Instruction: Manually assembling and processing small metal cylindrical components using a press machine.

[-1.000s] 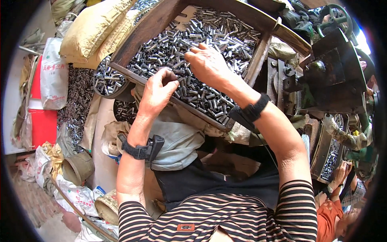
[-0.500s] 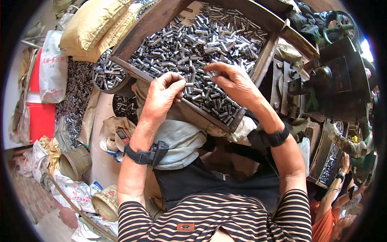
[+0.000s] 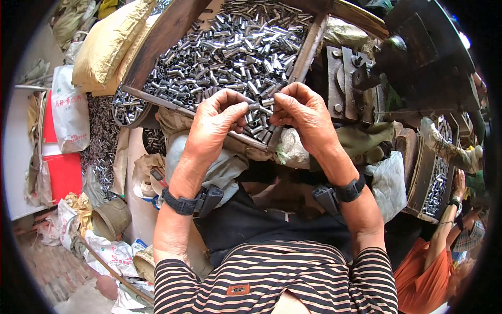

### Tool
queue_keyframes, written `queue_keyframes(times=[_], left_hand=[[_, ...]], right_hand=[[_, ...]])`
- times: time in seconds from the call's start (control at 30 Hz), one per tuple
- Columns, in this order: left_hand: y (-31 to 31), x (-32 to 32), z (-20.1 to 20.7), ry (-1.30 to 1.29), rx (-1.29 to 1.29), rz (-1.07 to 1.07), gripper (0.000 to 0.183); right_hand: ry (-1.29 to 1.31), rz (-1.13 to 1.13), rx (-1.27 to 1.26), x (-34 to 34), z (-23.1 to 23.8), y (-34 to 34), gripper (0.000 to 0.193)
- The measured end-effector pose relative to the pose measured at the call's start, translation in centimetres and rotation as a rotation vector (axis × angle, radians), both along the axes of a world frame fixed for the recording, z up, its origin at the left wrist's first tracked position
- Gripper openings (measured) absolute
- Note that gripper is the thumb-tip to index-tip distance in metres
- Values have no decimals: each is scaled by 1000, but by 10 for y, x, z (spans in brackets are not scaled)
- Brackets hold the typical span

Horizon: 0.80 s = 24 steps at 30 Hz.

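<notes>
Both my hands meet above the near corner of a wooden tray [image 3: 175,102] heaped with short metal tubes [image 3: 230,60]. Between the thumb and fingers of my left hand [image 3: 215,119] a small metal tube [image 3: 253,107] is pinched, its end pointing right. My right hand [image 3: 308,118] is closed in a pinch too, and a second short tube [image 3: 267,102] shows at its fingertips. The two tube ends lie close together; whether they touch I cannot tell. The curled lower fingers of each hand are partly hidden.
A dark metal machine [image 3: 361,83] stands right of the tray. Left are a round container of tubes [image 3: 130,112], yellow sacks [image 3: 107,47] and a bucket [image 3: 111,217]. At far right, a co-worker in orange [image 3: 423,275] reaches to another tray of tubes [image 3: 438,188].
My right hand has come back from over the pile to meet my left hand, its fingers now pinched. The left hand keeps its tube. The view has shifted, moving the tray left.
</notes>
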State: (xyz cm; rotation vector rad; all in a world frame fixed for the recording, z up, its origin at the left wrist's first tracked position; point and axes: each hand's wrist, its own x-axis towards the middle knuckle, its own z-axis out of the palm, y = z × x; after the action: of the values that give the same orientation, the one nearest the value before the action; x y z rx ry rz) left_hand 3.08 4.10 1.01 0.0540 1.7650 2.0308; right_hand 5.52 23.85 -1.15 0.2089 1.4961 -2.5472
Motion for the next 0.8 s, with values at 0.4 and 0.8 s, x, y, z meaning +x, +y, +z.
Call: queue_keyframes(times=[0.4, 0.8], left_hand=[[18, 5, 10, 37, 13, 20, 9], [-5, 9, 11, 325, -221, -4, 8]], right_hand=[[15, -47, -63, 15, 3, 6, 12], [177, 56, 171, 12, 4, -8, 10]])
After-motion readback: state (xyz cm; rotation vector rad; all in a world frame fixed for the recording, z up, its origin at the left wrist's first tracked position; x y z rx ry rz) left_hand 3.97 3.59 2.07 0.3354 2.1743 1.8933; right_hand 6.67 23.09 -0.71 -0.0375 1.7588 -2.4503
